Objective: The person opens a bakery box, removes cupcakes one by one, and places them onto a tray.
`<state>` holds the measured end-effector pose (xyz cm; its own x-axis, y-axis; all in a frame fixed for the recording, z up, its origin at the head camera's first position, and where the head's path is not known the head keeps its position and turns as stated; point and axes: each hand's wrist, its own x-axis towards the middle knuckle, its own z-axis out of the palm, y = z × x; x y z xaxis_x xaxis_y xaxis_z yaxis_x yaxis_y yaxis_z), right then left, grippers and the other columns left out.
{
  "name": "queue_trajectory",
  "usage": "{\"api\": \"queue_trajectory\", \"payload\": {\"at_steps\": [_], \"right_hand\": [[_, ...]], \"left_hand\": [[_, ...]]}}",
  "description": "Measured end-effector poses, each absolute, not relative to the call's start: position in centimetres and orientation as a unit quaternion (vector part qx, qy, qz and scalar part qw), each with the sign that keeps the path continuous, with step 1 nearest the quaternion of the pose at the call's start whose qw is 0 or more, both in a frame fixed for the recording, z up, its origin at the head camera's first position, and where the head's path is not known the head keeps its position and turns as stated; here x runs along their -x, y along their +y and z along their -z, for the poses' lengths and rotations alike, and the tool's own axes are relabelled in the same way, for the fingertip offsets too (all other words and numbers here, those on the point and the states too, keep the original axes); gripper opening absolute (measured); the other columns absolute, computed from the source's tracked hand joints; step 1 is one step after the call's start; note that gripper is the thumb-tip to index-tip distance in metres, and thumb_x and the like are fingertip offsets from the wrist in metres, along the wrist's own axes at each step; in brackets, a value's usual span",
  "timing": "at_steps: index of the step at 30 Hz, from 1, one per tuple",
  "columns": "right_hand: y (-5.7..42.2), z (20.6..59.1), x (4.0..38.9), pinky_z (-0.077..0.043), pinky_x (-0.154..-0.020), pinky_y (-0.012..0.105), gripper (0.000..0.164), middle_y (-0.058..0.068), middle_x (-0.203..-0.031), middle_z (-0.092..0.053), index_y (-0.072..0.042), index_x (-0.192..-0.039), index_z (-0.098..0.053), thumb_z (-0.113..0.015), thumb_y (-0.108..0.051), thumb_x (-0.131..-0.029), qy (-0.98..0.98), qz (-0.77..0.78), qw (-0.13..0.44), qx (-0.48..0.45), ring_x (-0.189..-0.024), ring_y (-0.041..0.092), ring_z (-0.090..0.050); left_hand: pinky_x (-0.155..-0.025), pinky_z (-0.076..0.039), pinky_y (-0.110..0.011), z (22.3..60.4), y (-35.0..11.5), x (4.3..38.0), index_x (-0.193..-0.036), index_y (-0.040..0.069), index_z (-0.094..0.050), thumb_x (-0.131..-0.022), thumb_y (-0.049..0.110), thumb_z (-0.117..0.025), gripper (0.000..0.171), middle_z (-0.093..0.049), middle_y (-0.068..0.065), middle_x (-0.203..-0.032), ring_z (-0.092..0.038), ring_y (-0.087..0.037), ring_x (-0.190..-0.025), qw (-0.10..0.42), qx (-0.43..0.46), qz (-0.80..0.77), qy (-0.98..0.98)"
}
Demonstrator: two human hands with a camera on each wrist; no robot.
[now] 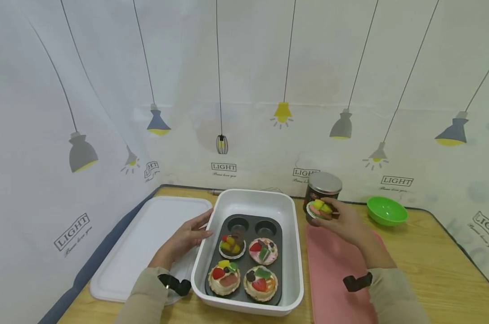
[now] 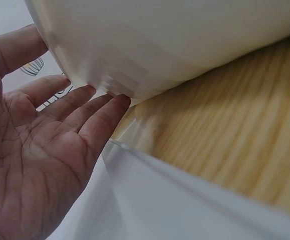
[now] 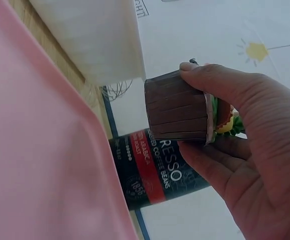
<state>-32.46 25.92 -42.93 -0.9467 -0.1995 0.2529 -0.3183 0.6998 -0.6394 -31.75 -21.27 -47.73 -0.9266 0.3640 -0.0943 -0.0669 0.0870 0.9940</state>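
- Right hand (image 1: 347, 223): the thumb and fingers pinched a fruit-topped cupcake (image 3: 179, 110) by its brown pleated wrapper, thumb on one side and fingertips opposite.
- Left hand (image 1: 185, 238): the fingers were extended, slightly apart, their tips resting against the outer side wall of a white box (image 1: 246, 307) without curling round it.
- The held cupcake was off the surface, just in front of a coffee canister (image 1: 324, 183) and over the far end of a pink tray (image 1: 337, 265); contact with the canister could not be determined.
- Handling, as judged: the cupcake looked light, its wrapper fairly firm with ridges that should resist slipping. The raised toppings appeared the vulnerable part; the wrapper's sides below the rim were the sound place to grip, with modest pressure.
- Inside the box lay a dark muffin tin (image 1: 250, 229) carrying four decorated cakes (image 1: 260, 284) in its two nearer rows.
- A white lid (image 1: 147, 243) lay to the left of the box; a green bowl (image 1: 387, 211) stood right of the canister.
- All rested on a wood-grain table (image 1: 438, 261).
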Motion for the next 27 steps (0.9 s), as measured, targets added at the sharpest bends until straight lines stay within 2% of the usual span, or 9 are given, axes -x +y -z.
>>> {"api": "queue_trajectory", "payload": {"at_steps": [4,7,20,27], "right_hand": [[26.5,43.0,32.5,-0.055,-0.092,0.052,0.073,0.027,-0.129,-0.060,0.001,-0.140,-0.051,-0.080,-0.040,-0.086,-0.921,-0.352,0.079,-0.149,-0.113,0.042,-0.064],[26.8,43.2,32.6,-0.055,-0.092,0.053,0.071,0.026,-0.124,-0.063,0.003,-0.138,-0.053,-0.079,-0.039,-0.087,-0.927,-0.328,0.082,-0.160,-0.111,0.041,-0.064],[27.2,44.6,32.8,-0.050,-0.094,0.060,0.074,0.026,-0.126,-0.062,0.001,-0.137,-0.052,-0.082,-0.040,-0.083,-0.939,-0.301,0.059,-0.156,-0.113,0.043,-0.061],[27.3,45.0,33.0,-0.050,-0.094,0.061,0.077,0.028,-0.129,-0.060,0.001,-0.138,-0.051,-0.081,-0.043,-0.083,-0.941,-0.300,0.044,-0.150,-0.115,0.045,-0.059]], "left_hand": [[-0.113,-0.035,-0.053,47.8,-21.4,31.9,-0.158,0.030,-0.033,-0.092,0.018,-0.069,0.077,-0.027,0.004,-0.164,-0.025,-0.030,-0.151,0.163,-0.107,-0.667,0.719],[-0.113,-0.036,-0.052,47.9,-21.4,31.9,-0.158,0.030,-0.034,-0.092,0.018,-0.069,0.076,-0.027,0.005,-0.164,-0.025,-0.030,-0.151,0.165,-0.106,-0.669,0.717],[-0.110,-0.040,-0.050,47.9,-21.4,31.8,-0.158,0.029,-0.035,-0.091,0.016,-0.070,0.076,-0.029,0.003,-0.164,-0.027,-0.031,-0.150,0.159,-0.100,-0.675,0.713],[-0.112,-0.036,-0.053,47.8,-21.3,31.7,-0.158,0.029,-0.035,-0.090,0.017,-0.070,0.077,-0.029,0.003,-0.163,-0.026,-0.031,-0.150,0.156,-0.097,-0.670,0.719]]}}
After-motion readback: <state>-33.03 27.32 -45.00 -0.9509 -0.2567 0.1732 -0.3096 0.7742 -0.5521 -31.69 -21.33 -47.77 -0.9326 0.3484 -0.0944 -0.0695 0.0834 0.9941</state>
